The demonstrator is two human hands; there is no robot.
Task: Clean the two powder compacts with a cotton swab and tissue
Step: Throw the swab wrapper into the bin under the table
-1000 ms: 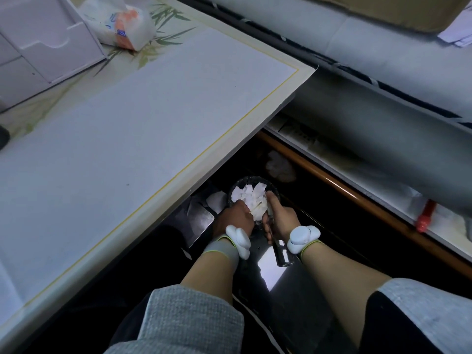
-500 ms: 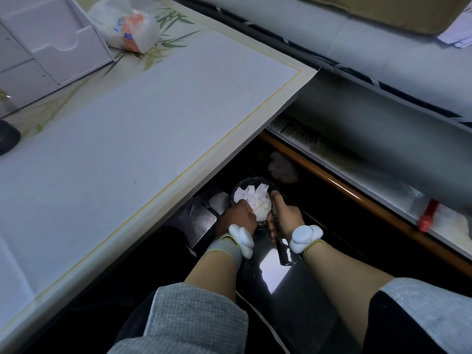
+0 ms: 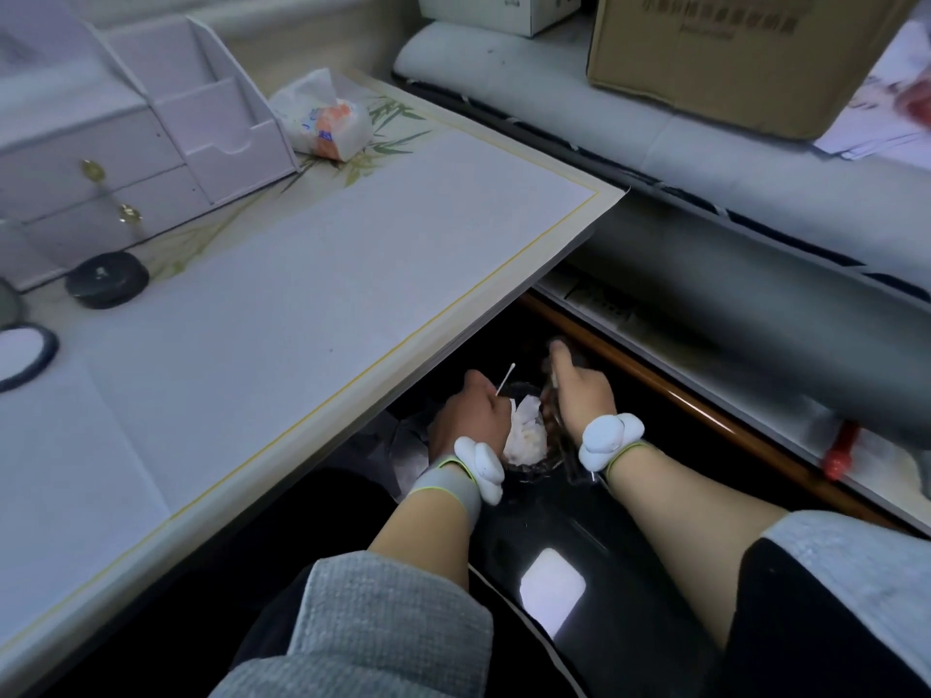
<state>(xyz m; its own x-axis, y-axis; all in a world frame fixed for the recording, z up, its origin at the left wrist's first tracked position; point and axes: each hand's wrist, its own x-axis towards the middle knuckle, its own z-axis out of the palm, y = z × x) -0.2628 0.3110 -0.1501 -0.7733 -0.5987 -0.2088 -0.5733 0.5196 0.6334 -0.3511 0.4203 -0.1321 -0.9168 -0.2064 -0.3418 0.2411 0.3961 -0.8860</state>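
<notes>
Both my hands are below the table edge, over a small dark waste bin (image 3: 534, 463) with crumpled white tissue (image 3: 526, 433) in it. My left hand (image 3: 471, 418) pinches a cotton swab (image 3: 505, 379) whose tip sticks up and out. My right hand (image 3: 579, 390) is closed on the bin's thin plastic liner at its right rim; this part is blurred. On the table at the far left lie a shut black round compact (image 3: 107, 279) and an open compact with a white inside (image 3: 22, 352), partly cut off by the frame.
A white drawer organiser (image 3: 151, 133) and a tissue pack (image 3: 322, 118) stand at the table's back. The table edge (image 3: 403, 345) overhangs the bin on its left. A wooden rail (image 3: 705, 420) and grey padded bench run along the right, with a cardboard box (image 3: 730, 57) on top.
My left hand has lifted off the tissue in the bin with the swab now pointing up. My right hand has shifted further along the rim. The view has tilted up and shows the compacts.
</notes>
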